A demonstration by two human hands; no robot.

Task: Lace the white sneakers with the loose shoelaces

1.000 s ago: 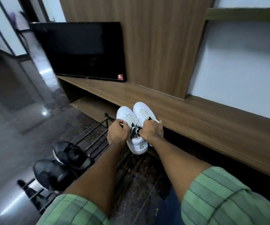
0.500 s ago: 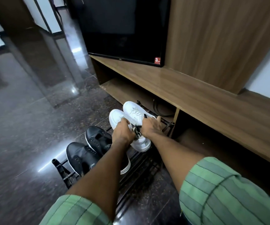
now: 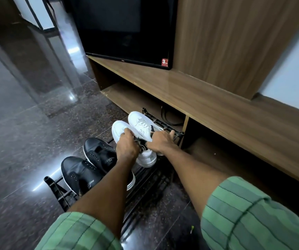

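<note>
Both hands curl tight on the white sneakers — left hand grips one, right hand the other — above the shoe rack.

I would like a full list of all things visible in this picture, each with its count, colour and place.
white sneakers: 2, white, side by side over the far end of the rack, held by both hands
black shoes: 2, black with white soles, on the near left part of the rack
shoe rack: 1, black bars, on the floor under the shoes
television: 1, black, above the wooden shelf
wooden unit: 1, brown, right and behind
floor: 1, dark, glossy, left
left hand: 1, grips the left sneaker
right hand: 1, grips the right sneaker
sleeves: 2, green striped, bottom edge
</note>
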